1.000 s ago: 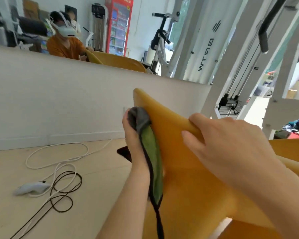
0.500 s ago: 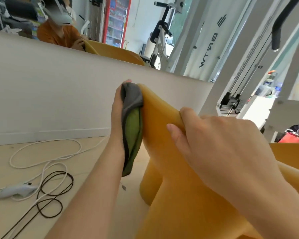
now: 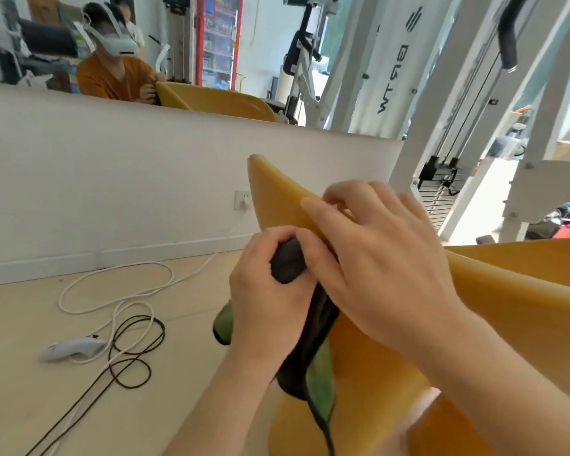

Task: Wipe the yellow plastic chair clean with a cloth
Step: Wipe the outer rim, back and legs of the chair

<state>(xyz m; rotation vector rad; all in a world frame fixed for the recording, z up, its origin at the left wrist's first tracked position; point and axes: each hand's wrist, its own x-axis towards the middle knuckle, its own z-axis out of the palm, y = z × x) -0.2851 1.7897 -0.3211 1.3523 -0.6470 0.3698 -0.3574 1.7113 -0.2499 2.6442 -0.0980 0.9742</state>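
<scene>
Wiping in hand: your left hand (image 3: 270, 291) grips the grey-green cloth (image 3: 305, 350), your right hand (image 3: 375, 258) clasps the yellow plastic chair (image 3: 507, 307) at its rim; next, sweep along that rim.

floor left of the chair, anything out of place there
Yes: a white controller lies on the floor beside loose loops of white cable and black cable, left of the chair. Nothing looks spilled or broken, but it could trip someone.

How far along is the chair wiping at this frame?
Done: nothing provable; the yellow chair shows no visibly cleaner patch. In hand: the left hand grips the cloth against the chair's raised edge while the right hand holds that edge. Left: probably the broad surfaces to the right, which the cloth is not touching.
</scene>
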